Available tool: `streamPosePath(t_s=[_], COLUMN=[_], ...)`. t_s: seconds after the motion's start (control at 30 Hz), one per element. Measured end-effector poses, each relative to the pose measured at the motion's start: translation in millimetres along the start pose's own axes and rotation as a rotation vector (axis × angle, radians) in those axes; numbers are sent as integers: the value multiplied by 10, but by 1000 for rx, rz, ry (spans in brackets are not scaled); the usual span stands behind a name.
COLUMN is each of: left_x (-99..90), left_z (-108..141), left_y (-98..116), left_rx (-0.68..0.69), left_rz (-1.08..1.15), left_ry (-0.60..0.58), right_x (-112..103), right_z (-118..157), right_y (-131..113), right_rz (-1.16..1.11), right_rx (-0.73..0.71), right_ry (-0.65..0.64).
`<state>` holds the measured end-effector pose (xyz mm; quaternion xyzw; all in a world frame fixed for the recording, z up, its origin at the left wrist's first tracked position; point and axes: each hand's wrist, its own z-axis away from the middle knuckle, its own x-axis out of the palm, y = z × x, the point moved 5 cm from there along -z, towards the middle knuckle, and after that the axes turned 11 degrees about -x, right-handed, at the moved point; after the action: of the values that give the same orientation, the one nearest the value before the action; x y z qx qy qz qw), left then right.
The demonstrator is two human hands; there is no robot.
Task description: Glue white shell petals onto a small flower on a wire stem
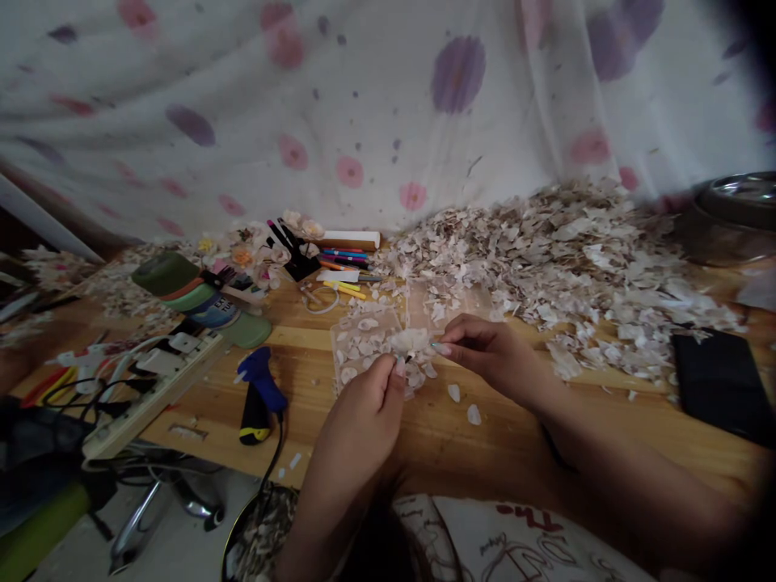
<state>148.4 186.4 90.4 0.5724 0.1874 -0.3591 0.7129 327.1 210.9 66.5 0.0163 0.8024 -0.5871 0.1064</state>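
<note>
My left hand (364,412) is closed, thumb pressed to fingers, on the base of a pale petal flower (412,339) above a clear divided tray (339,343) of whitish petal pieces. Just right of the flower is my right hand (485,352), its thumb and forefinger pinched together near the flower's edge. What lies between those fingertips is too small to make out. Two loose pale pieces (474,415) rest on the wood below the right hand.
A large heap of pale flakes (570,250) spreads behind and right. Leftward are a blue glue gun (267,380), a green bottle (200,299) and a power strip (158,396). Pens (345,259) lie behind the tray; a black flat item (721,384) is at right.
</note>
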Motion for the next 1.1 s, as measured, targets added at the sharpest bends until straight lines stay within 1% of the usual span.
streamPosePath(t_s=[0.2,0.47,0.67,0.73,0.8,0.87,0.93,0.97,1.03,1.1], left_x=[-6,20,38,51,65,78,79,75,66,61], left_z=[14,15,-16,-33,-53,-72,-83,-86,-82,-67], left_y=[30,9,-13,-41,-72,-97,-109,-112,-116,-120], left_rx=[-4,4,26,29,18,-1,-13,-16,-20,-30], left_rz=[-21,2,134,201,270,332,370,378,387,389], left_ry=[-6,-27,-68,-93,-114,-131,-125,-116,-99,-99], right_x=[-12,-36,-61,-95,-145,-192,-194,-176,-109,-41], right_z=[-12,-10,3,16,42,85,135,159,198,217], right_y=[76,35,-49,-108,-196,-314,-436,-489,-556,-567], right_rz=[72,151,249,287,319,348,385,411,481,561], right_rx=[-31,-72,-153,-189,-248,-345,-474,-542,-655,-713], right_ry=[18,14,73,117,182,250,261,240,158,78])
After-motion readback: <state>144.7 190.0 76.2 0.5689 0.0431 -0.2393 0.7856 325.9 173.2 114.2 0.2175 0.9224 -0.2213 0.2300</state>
